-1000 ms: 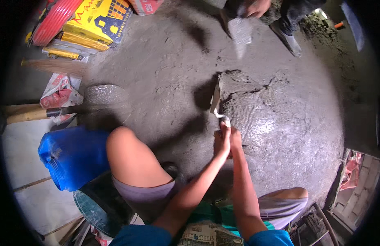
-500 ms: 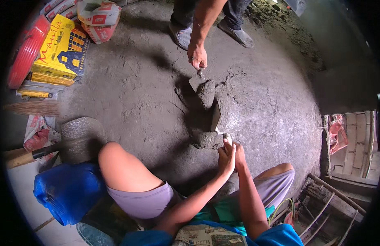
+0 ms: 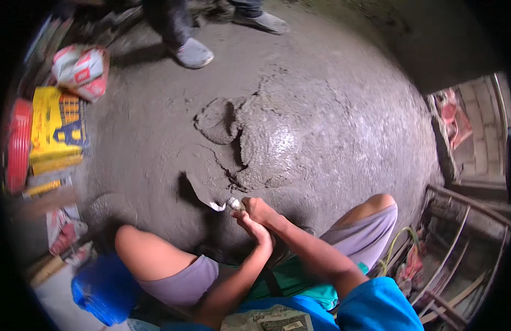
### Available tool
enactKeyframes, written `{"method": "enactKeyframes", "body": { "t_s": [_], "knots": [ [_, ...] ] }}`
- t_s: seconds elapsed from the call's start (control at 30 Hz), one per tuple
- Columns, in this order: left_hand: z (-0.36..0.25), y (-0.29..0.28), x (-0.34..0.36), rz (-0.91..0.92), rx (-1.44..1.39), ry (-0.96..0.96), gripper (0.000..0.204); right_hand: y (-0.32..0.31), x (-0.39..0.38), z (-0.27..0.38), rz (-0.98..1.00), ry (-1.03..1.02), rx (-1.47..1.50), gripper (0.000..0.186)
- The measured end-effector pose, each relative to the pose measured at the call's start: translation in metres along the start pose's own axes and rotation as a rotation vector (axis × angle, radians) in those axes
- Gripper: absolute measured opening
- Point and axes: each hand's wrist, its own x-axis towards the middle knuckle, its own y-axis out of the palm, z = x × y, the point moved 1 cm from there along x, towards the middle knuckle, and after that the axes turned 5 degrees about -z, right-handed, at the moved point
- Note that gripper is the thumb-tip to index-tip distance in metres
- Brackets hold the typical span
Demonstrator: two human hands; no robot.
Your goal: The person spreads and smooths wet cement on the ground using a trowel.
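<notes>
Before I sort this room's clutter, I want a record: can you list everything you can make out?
trowel: one, grey, left of centre
wet mortar: uncounted, grey, middle of floor
sacks: two visible, red and white, upper left and left
boxes: count unclear, yellow, left
coil: one, red, far left
shovel: one, greyish, left, blurred
container: one, blue, lower left
other person's shoes: two, grey, top
ladder-like frame: one, brownish, lower right
crumpled sheet: one, reddish, right
shorts: one pair, mauve, bottom
right hand: one, bare, on trowel handle
left hand: one, bare, against right hand
</notes>
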Motion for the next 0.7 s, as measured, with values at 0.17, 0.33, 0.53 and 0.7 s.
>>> {"method": "enactKeyframes", "body": {
  "t_s": [0.17, 0.33, 0.53, 0.7],
  "knots": [
    [0.081, 0.055, 0.004, 0.026, -0.196, -0.338, 0.065, -0.068, -0.016, -0.066, 0.068, 0.012, -0.025, 0.036],
    [0.134, 0.144, 0.049, 0.144, -0.26, 0.069, 0.07, -0.13, 0.02, -0.106, 0.031, -0.036, -0.125, 0.048],
    [0.062, 0.233, -0.026, 0.201, -0.159, 0.01, 0.075, -0.205, 0.024, -0.127, -0.244, -0.153, -0.193, 0.047],
    [0.016, 0.179, -0.061, 0.206, 0.21, 0.01, 0.069, -0.175, 0.0, -0.111, -0.173, -0.022, 0.07, 0.044]
  ]
}}
